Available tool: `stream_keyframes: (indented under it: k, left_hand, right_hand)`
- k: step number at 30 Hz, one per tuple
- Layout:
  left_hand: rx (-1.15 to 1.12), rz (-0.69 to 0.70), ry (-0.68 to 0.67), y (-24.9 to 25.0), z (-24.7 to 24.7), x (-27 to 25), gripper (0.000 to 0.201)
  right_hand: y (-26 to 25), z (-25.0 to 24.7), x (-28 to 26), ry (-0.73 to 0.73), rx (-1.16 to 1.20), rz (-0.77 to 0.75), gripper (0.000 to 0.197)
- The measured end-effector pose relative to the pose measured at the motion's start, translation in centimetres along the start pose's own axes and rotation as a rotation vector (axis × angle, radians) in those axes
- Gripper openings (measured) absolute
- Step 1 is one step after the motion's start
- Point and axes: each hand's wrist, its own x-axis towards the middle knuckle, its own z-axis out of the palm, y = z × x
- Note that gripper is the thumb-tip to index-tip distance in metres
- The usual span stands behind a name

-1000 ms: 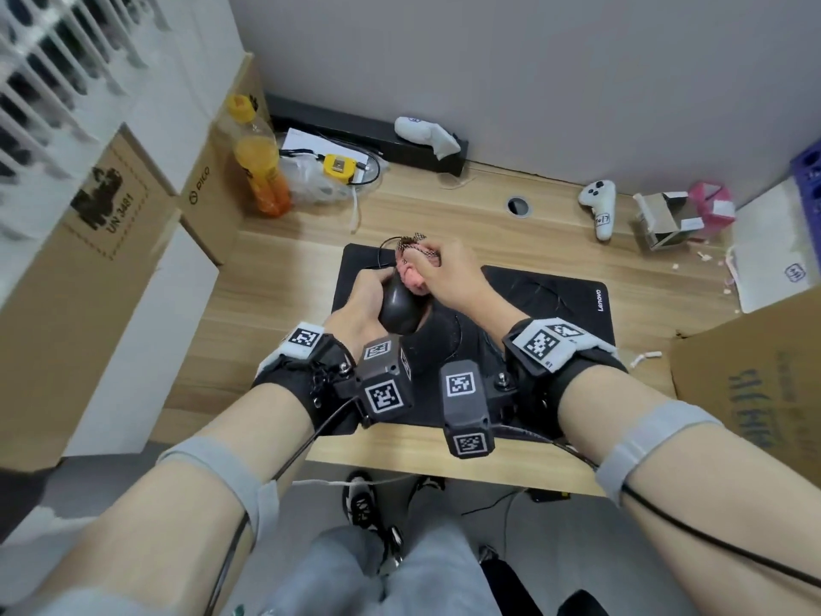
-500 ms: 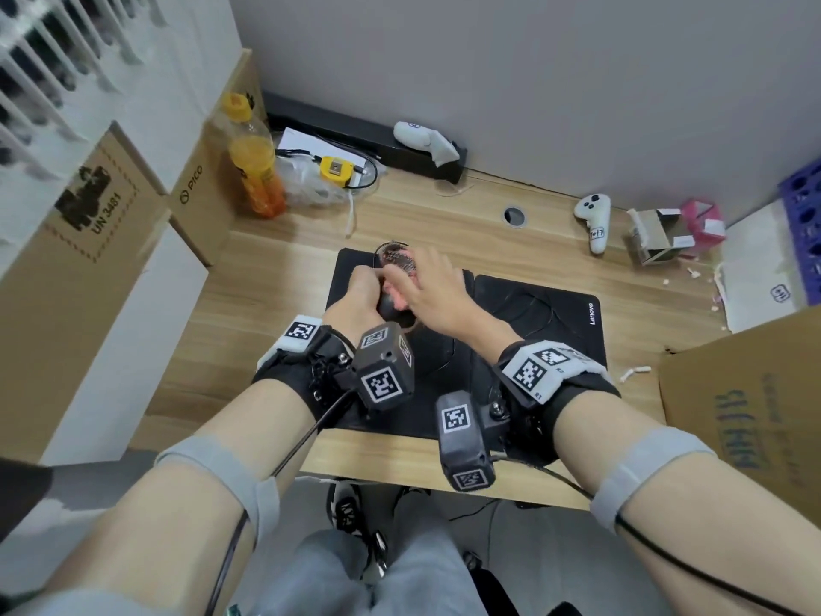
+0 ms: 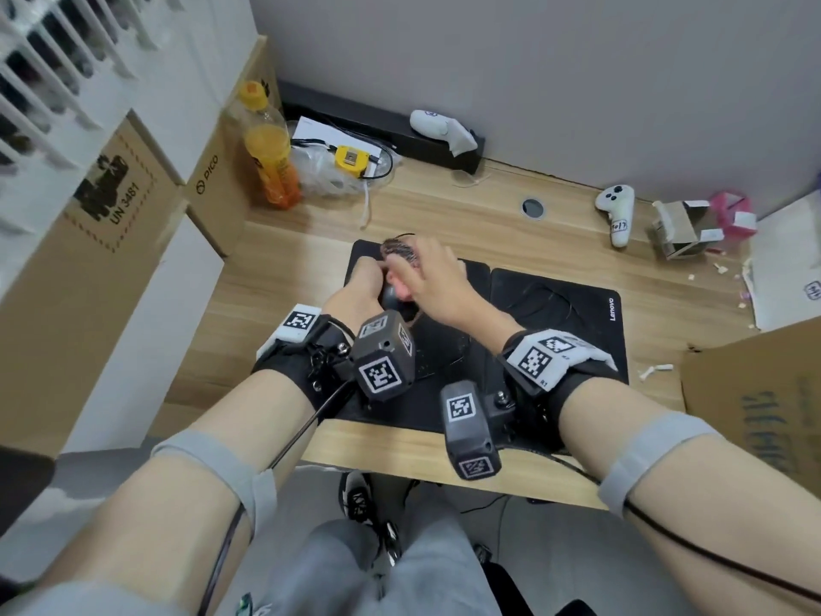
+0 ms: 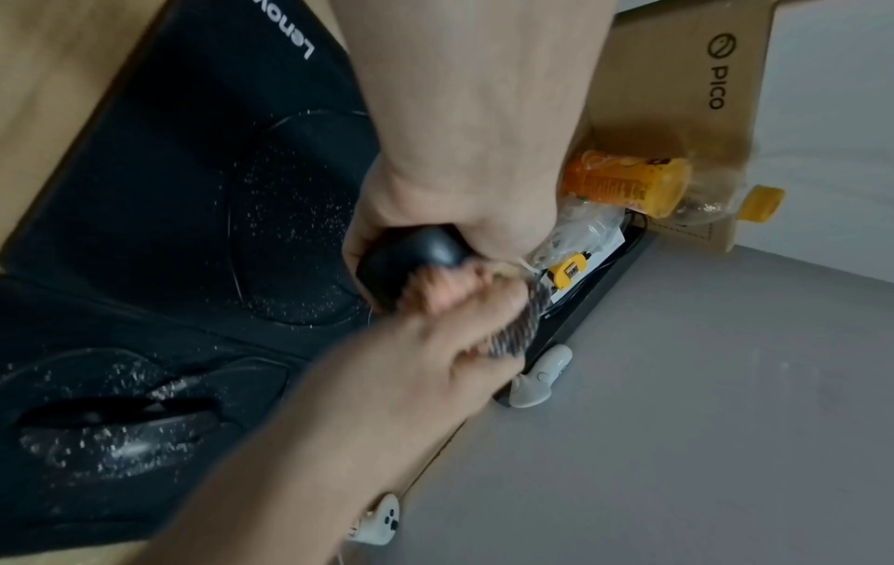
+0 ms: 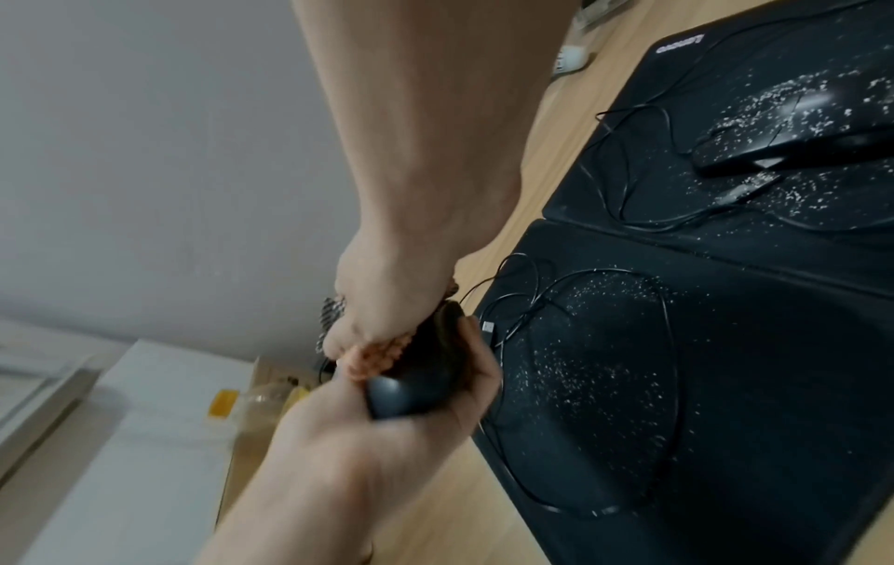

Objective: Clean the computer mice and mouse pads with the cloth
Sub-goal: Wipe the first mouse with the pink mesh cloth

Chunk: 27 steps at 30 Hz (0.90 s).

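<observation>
**Left hand gripped a mouse while the right rubbed it**

Left hand (image 3: 355, 295) curled round the rounded black plastic mouse (image 4: 411, 256), raised above the left black fabric mouse pad (image 5: 605, 363) near the desk's middle. Right hand (image 3: 437, 286) pinched the patterned cloth (image 3: 400, 250) against it. Judged mid-wipe; next, the speckled second mouse (image 5: 793, 126) rightward needs wiping.

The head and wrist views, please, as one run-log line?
left hand: holds mouse | right hand: wipes it, cloth | second mouse: crumbs, untouched

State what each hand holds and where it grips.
Left hand grips the black mouse around its body, lifted off the pad. Right hand holds the bunched cloth against it.
</observation>
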Motion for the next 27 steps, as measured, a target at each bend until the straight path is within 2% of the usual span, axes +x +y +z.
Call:
stream_keyframes:
  k: [3, 5, 6, 9, 11, 13, 15, 18, 20, 22, 25, 27]
  left_hand:
    - [0.05, -0.071, -0.076, 1.5, 0.4, -1.1, 0.024]
    - [0.078, -0.049, -0.081, 2.2, 0.2, -1.1, 0.029]
    - [0.051, -0.067, -0.087, 2.4, 0.1, -1.1, 0.03]
    - [-0.091, 0.036, 0.002, 1.8, -0.7, -0.8, 0.032]
    - [-0.057, 0.054, 0.049, 1.1, -0.9, -0.8, 0.033]
    - [-0.053, -0.038, 0.062, 0.7, -0.8, -1.0, 0.028]
    - [0.016, -0.078, -0.015, 0.6, -0.6, -1.3, 0.028]
    - [0.083, -0.096, -0.073, 0.6, -0.5, -1.5, 0.03]
    - [0.108, -0.069, -0.027, 0.6, -0.9, -1.5, 0.03]
    - [0.027, -0.029, -0.003, 0.5, -1.3, -1.3, 0.03]
    - [-0.034, 0.026, -0.035, 0.0, -1.7, -1.5, 0.037]
    - [-0.038, 0.014, -0.075, -0.1, -0.8, -1.7, 0.038]
  right_hand:
    - [1.0, -0.1, 1.7, 0.113, 0.165, 0.161, 0.035]
    - [0.4, 0.3, 2.2, 0.169, 0.266, 0.197, 0.038]
    - [-0.5, 0.4, 2.0, 0.164, 0.276, 0.173, 0.036]
    - [-2.5, 1.2, 1.0, 0.07, 0.137, 0.0, 0.029]
    - [-2.8, 2.0, 0.3, 0.011, 0.103, -0.065, 0.03]
    - [-1.4, 2.4, 0.6, 0.065, 0.178, 0.004, 0.027]
    - [-0.1, 1.8, 1.0, 0.128, 0.238, 0.128, 0.031]
    - [0.3, 1.5, 1.5, 0.122, 0.266, 0.215, 0.04]
    - [-0.6, 1.9, 1.1, 0.102, 0.249, 0.144, 0.039]
    - [-1.7, 2.5, -0.3, 0.083, 0.205, 0.032, 0.029]
    - [-1.8, 2.2, -2.5, 0.063, 0.189, -0.112, 0.03]
    - [-1.0, 1.6, -2.7, 0.119, 0.205, -0.118, 0.031]
